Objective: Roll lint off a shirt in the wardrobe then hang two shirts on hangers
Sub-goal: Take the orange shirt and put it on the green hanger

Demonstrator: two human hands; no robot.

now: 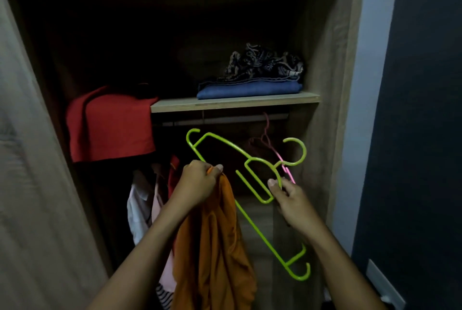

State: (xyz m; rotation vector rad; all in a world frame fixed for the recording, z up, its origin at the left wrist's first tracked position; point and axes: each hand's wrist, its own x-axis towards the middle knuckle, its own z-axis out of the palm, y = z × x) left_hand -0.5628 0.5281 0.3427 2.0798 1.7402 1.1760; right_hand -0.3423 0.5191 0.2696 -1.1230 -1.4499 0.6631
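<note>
**Step in hand.** Hanging a shirt on a hanger. The crumpled orange cloth shirt (212, 247) hangs at lower centre of the frame, in front of the open wardrobe's lower compartment. The left hand (200, 182) grips it, fingers bunched round its top edge. The lime-green plastic hanger (277, 174) lies tilted across the centre, one end at upper left by the left hand and the other at lower right. The right hand (292, 202) pinches it near the neck between thumb and fingers. The shirt is not yet on the hanger. Whether the left hand also holds the hanger's arm cannot be told. No lint roller is in view.

**Next move, as judged.** The collar opening needs finding and spreading so that one hanger arm can be fed in. The bunched cloth may snag on the end hooks.

**Containers.**
- **Wooden wardrobe (325, 84), upper shelf (235, 103):** carries a folded blue cloth (250, 89) with a rumpled black-and-white patterned cloth (265, 64) on top.
- **Left of the shelf:** a red cloth (110, 122) is draped.
- **Below the shelf:** the metal rail (225, 119) holds a pink hanger (266, 132).
- **Lower left:** a white garment (137, 209) hangs with others too dim to identify.
</note>
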